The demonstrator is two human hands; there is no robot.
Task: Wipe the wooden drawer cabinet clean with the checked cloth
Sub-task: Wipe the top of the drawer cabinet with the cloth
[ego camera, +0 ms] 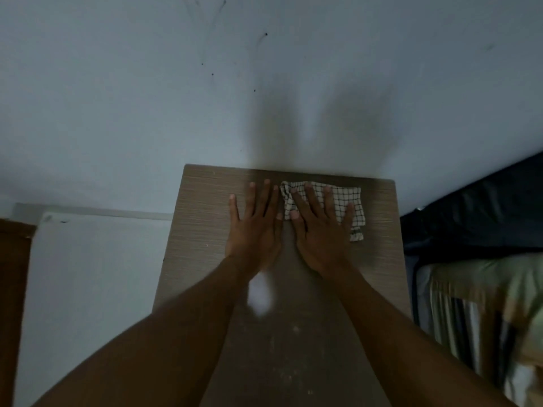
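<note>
The wooden drawer cabinet (pixel 202 218) shows only its grey-brown top, seen from above, with pale specks and a bright glare spot near the front. The checked cloth (pixel 349 201), white with dark lines, lies bunched near the back right of the top. My right hand (pixel 321 230) lies flat on the cloth, fingers spread, pressing it down. My left hand (pixel 255 227) rests flat on the bare wood just left of the cloth, fingers apart, holding nothing. The drawers are out of view.
A pale wall (pixel 264 83) with small dark marks stands right behind the cabinet. A bed with dark bedding (pixel 476 212) and a striped sheet (pixel 482 304) is close on the right. A brown piece of furniture (pixel 11 289) is at the far left, with pale floor (pixel 97 274) between.
</note>
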